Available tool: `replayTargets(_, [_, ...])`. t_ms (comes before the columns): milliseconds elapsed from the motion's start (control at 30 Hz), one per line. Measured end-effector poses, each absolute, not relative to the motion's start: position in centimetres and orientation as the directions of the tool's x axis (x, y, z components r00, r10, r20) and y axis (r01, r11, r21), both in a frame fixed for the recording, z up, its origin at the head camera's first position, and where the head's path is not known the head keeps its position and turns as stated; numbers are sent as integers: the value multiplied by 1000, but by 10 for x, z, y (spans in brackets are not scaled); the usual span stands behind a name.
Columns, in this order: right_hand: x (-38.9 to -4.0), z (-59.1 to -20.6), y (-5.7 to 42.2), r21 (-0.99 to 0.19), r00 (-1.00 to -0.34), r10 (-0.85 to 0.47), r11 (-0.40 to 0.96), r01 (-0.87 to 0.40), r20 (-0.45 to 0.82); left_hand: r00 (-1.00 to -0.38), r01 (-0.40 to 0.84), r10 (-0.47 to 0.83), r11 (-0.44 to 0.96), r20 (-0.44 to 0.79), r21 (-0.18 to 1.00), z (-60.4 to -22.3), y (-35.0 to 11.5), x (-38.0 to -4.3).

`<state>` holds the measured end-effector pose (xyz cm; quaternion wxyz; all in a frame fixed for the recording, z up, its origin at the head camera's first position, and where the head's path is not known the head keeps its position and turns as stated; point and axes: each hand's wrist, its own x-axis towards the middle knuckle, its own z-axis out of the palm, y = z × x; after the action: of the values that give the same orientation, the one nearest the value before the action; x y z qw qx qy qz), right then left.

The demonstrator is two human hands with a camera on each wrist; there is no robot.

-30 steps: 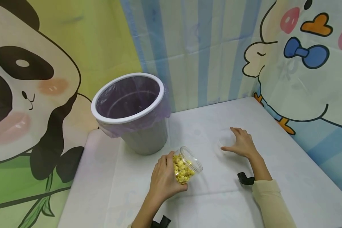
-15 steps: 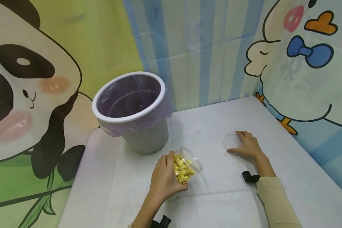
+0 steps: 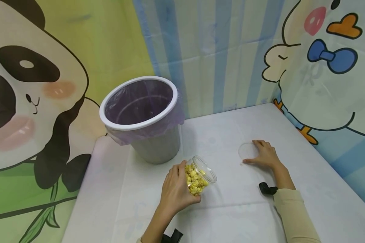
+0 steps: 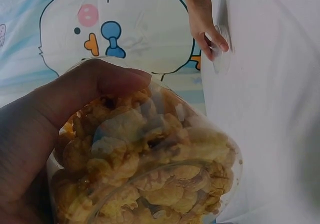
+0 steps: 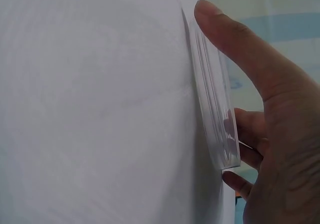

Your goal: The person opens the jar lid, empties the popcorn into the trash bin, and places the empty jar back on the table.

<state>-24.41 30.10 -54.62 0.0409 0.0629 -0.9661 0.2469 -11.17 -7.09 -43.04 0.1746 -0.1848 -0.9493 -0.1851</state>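
Observation:
My left hand [image 3: 177, 190] grips a clear plastic jar [image 4: 220, 134] around its side. Yellow popcorn [image 3: 195, 180] fills much of the jar, which is tilted with its uncovered mouth toward the right. On the right of the table, my right hand [image 3: 264, 156] holds a round clear lid [image 3: 244, 151] by its edge, thumb on one side and fingers on the other. In the right wrist view the lid [image 5: 215, 104] appears edge-on, close against the white tabletop, with the thumb [image 5: 235, 39] at its upper rim.
A grey bin [image 3: 158, 148] with a white rim and a purple liner bag stands at the back left of the white table [image 3: 219, 216]. Cartoon-printed curtains [image 3: 197, 57] hang behind and beside the table. A dark wrist mount [image 3: 267, 189] sits at the right sleeve.
My right hand has moved slightly right and down with the lid, closer to the tabletop, then stays nearly still. The left hand and jar have hardly moved.

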Motion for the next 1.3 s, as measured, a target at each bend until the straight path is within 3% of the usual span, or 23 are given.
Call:
replayTargets(333, [-241, -544, 303, -486, -993, -99, 865, -121, 72, -871, 418, 292, 863, 394, 284, -430, -73, -112])
replayTargets(567, [-246, -524, 287, -639, -990, -89, 757, -138, 107, -874, 417, 296, 865, 386, 281, -428, -72, -109])
replayTargets(800, [-282, -452, 237, -701, -943, -211, 630, -334, 259, -869, 414, 288, 869, 402, 271, -422, -73, -102])
replayTargets(1067, [-319, -346, 156, -761, -831, -322, 344, -550, 454, -859, 421, 290, 869, 422, 261, -416, -75, -99])
replayTargets(1300, [-332, -298, 94, -666, -746, -455, 359, -654, 487, -864, 407, 278, 876, 420, 258, -415, -76, -96])
